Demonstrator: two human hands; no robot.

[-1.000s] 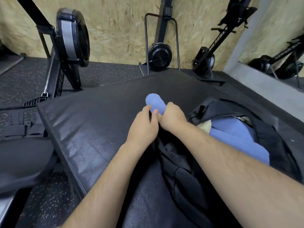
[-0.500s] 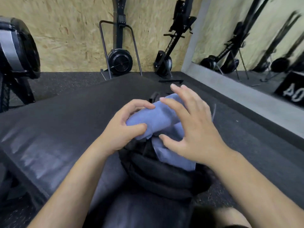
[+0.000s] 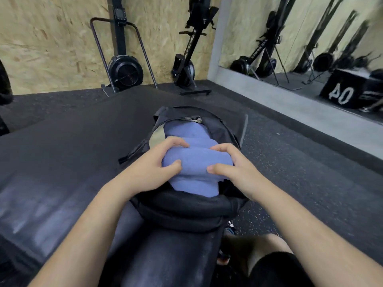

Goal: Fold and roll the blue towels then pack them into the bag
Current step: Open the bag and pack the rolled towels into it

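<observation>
Two hands are gripping one towel roll [image 3: 196, 162]: left hand [image 3: 149, 168] and right hand [image 3: 234, 168] are clutching its ends, holding it across the open bag [image 3: 186, 210], on top of the packed towels [image 3: 184, 131]. Bag is sitting near the mat's [image 3: 72, 152] right edge, with floor [image 3: 300, 172] lying open beyond. Rowers [image 3: 126, 71] are leaning on the far wall, well apart.

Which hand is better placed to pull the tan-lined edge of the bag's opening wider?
Probably the left. The left hand grips the rolled towel beside the tan-lined edge of the bag; the right hand grips the roll's other end.
</observation>
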